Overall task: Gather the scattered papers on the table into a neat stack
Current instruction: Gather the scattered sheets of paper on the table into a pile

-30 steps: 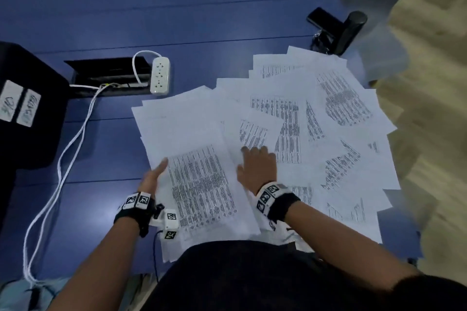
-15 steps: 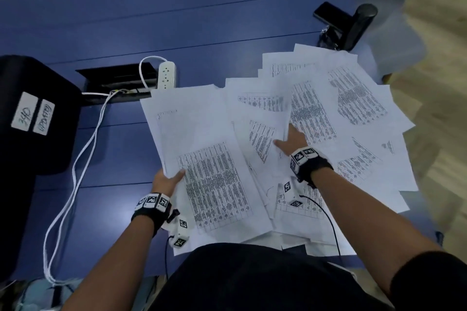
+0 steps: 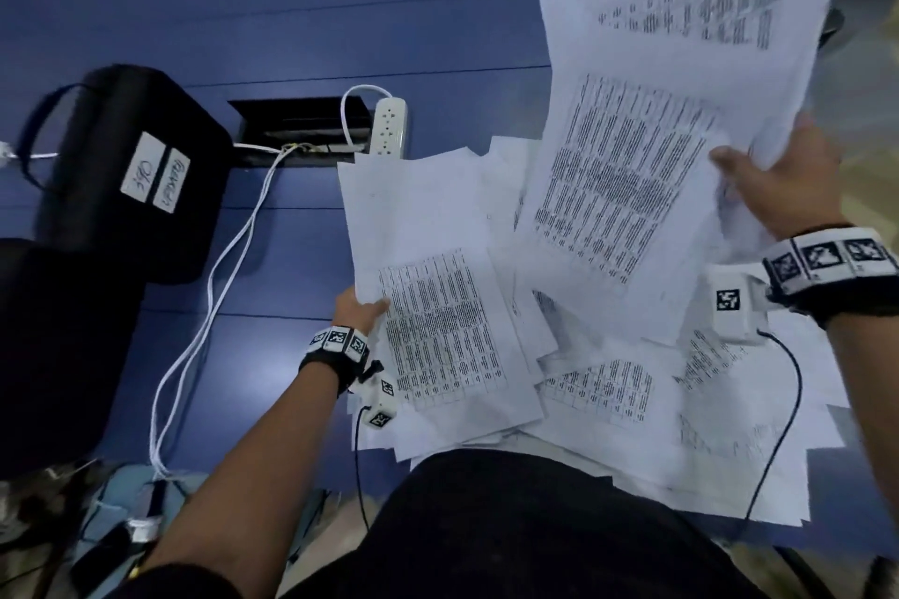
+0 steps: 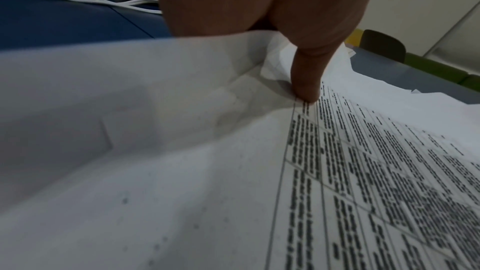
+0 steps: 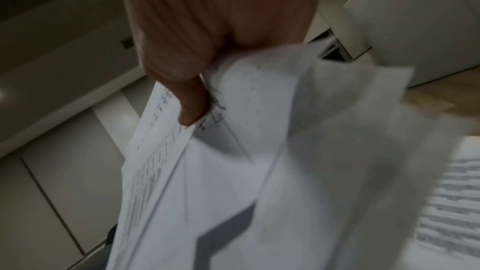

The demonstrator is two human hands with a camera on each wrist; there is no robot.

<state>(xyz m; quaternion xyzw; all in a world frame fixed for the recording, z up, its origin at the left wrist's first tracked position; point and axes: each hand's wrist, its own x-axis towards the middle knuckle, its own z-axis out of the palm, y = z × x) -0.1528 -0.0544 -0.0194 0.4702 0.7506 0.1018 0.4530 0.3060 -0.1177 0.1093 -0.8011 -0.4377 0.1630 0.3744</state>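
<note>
White printed sheets cover the right half of the blue table (image 3: 243,39). My left hand (image 3: 362,309) grips the left edge of a pile of papers (image 3: 438,306) lying near the front, thumb on top (image 4: 305,81) of the printed sheet (image 4: 337,171). My right hand (image 3: 773,180) holds a fan of several sheets (image 3: 656,112) raised above the table at the right, thumb pinching their edge (image 5: 192,98); those sheets (image 5: 233,171) look blurred. More loose papers (image 3: 632,413) lie spread under and in front of the raised ones.
A black case with two white labels (image 3: 131,170) stands at the left. A white power strip (image 3: 389,127) and its white cables (image 3: 204,306) run from a cable slot (image 3: 296,122) behind the pile. The table's right edge and the floor lie beyond the raised sheets.
My right hand has taken hold of several sheets from the right side and lifted them high off the table. The left hand keeps its grip on the pile's left edge.
</note>
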